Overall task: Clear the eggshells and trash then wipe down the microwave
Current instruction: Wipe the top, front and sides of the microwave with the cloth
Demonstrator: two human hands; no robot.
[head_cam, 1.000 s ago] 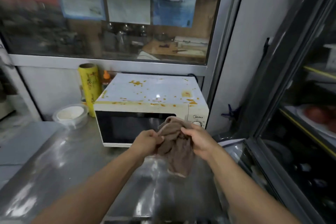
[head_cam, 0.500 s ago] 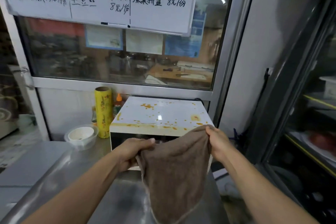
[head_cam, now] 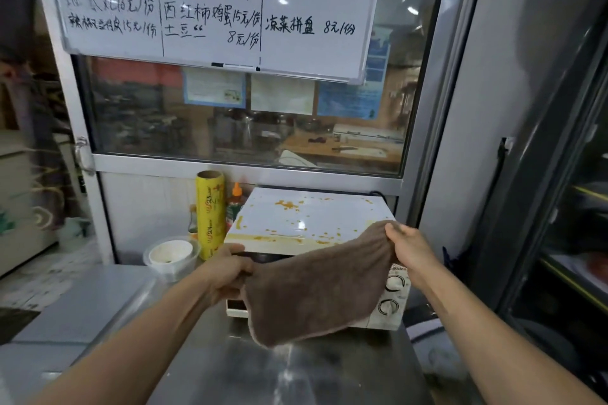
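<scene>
A white microwave point(head_cam: 309, 217) stands on the steel counter, its top spattered with orange-yellow stains. A brown cloth point(head_cam: 316, 286) hangs spread in front of its door. My left hand point(head_cam: 227, 270) grips the cloth's left corner near the microwave's front left edge. My right hand point(head_cam: 411, 246) pinches the right corner, held higher, just above the microwave's front right corner. The cloth hides most of the door; two control knobs show at the right.
A yellow roll of cling film point(head_cam: 210, 214) and an orange-capped bottle point(head_cam: 235, 204) stand left of the microwave. A clear container holding a white bowl point(head_cam: 171, 255) sits in front of them. The steel counter point(head_cam: 98, 306) runs toward me. A glass-door fridge point(head_cam: 572, 207) is at the right.
The bunched cloth has been opened out between my hands. My hands moved apart and up toward the microwave's top edge. The camera tilted upward, showing more of the whiteboard.
</scene>
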